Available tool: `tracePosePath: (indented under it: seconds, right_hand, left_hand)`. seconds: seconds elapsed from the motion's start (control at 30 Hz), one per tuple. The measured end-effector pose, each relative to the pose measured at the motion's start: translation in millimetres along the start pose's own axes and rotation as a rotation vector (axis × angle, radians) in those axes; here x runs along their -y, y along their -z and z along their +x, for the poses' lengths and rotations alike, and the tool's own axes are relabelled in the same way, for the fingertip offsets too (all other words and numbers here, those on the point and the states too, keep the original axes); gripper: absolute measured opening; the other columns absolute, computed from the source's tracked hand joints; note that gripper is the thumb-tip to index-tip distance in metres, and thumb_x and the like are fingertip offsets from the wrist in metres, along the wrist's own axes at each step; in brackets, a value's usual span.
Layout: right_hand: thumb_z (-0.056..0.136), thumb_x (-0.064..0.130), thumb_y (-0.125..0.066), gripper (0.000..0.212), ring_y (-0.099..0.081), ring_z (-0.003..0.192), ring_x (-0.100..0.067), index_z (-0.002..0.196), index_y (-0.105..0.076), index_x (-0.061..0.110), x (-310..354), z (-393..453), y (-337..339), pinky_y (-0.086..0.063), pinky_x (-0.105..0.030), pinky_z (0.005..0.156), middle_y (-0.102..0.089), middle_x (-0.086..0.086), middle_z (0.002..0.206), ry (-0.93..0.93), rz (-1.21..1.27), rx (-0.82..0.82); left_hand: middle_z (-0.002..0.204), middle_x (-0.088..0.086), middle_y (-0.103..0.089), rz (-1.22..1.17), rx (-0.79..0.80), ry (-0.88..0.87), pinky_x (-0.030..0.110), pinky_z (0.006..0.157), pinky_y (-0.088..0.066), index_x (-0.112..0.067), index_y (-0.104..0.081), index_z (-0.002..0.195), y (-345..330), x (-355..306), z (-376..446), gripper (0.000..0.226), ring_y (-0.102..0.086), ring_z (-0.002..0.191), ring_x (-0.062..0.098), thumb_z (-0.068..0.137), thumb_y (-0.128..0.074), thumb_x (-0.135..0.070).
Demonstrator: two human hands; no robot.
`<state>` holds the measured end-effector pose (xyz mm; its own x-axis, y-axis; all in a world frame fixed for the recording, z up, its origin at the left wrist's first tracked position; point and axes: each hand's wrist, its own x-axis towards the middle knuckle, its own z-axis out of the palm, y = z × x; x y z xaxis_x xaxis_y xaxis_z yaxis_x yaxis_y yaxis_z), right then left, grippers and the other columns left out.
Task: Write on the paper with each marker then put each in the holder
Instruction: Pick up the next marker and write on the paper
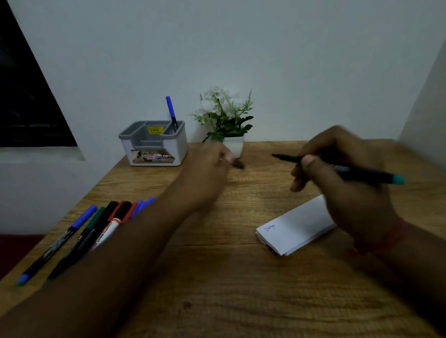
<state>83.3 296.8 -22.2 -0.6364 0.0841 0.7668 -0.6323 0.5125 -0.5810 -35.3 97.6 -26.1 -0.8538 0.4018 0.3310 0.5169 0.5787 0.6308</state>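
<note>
Above the folded white paper, right hand grips an uncapped, light, rigid black teal-ended marker mid-barrel; left hand pinches its cap.

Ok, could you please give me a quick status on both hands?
Right hand grips uncapped marker above paper. Left hand pinches cap. Holder unobstructed.

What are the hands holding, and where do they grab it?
The right hand grips a marker around its middle, tip bare. The left hand pinches a small dark thing, probably its cap; too blurred to be sure.
</note>
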Motion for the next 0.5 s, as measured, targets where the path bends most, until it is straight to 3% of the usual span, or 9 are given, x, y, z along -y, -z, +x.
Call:
tracePosePath:
  seconds: [0.13,0.23,0.37,0.43,0.5]
  right_hand:
    - [0.098,0.001,-0.057,0.009,-0.076,0.067,-0.015,0.095,-0.062,0.007,-19.1,-0.7,-5.0,-0.064,-0.035,0.061,-0.072,-0.005,0.078,-0.135,-0.037,0.039]
    - [0.098,0.006,-0.057,0.008,-0.076,0.067,-0.016,0.094,-0.063,0.010,-23.8,2.3,-1.3,-0.064,-0.034,0.061,-0.072,-0.004,0.078,-0.154,-0.039,0.042]
    - [0.098,0.007,-0.058,0.011,-0.076,0.068,-0.016,0.093,-0.063,0.015,-24.9,2.1,-3.1,-0.064,-0.031,0.063,-0.073,-0.002,0.082,-0.186,-0.049,0.061]
    - [0.097,0.008,-0.058,0.012,-0.076,0.069,-0.014,0.093,-0.063,0.018,-25.5,1.8,-4.4,-0.064,-0.030,0.065,-0.073,-0.002,0.082,-0.208,-0.052,0.068]
    - [0.098,0.008,-0.057,0.013,-0.077,0.073,-0.014,0.096,-0.064,0.020,-27.1,1.8,-4.3,-0.065,-0.032,0.070,-0.073,-0.002,0.084,-0.242,-0.043,0.064]
  left_hand:
    - [0.101,-0.007,-0.056,0.211,0.096,-0.083,0.030,0.077,-0.045,-0.024,-0.059,0.098,-30.0,3.5,-2.0,0.002,-0.052,0.090,0.009,0.097,-0.058,-0.024]
    - [0.098,-0.012,-0.057,0.249,0.115,-0.065,0.029,0.075,-0.046,-0.030,-0.057,0.094,-31.6,10.8,-1.3,0.012,-0.052,0.088,0.006,0.090,-0.067,-0.023]
    - [0.099,-0.012,-0.058,0.231,0.163,-0.042,0.040,0.088,-0.049,-0.031,-0.057,0.094,-33.1,15.5,1.6,0.014,-0.056,0.098,0.013,0.088,-0.070,-0.028]
    - [0.119,-0.007,-0.057,0.303,0.131,-0.059,0.048,0.105,-0.038,-0.032,-0.055,0.110,-33.9,18.4,2.1,0.024,-0.050,0.116,0.018,0.090,-0.063,-0.044]
    - [0.149,-0.002,-0.040,0.405,0.115,-0.074,0.058,0.117,-0.014,-0.032,-0.041,0.139,-35.5,21.5,1.4,0.056,-0.027,0.141,0.022,0.091,-0.050,-0.061]
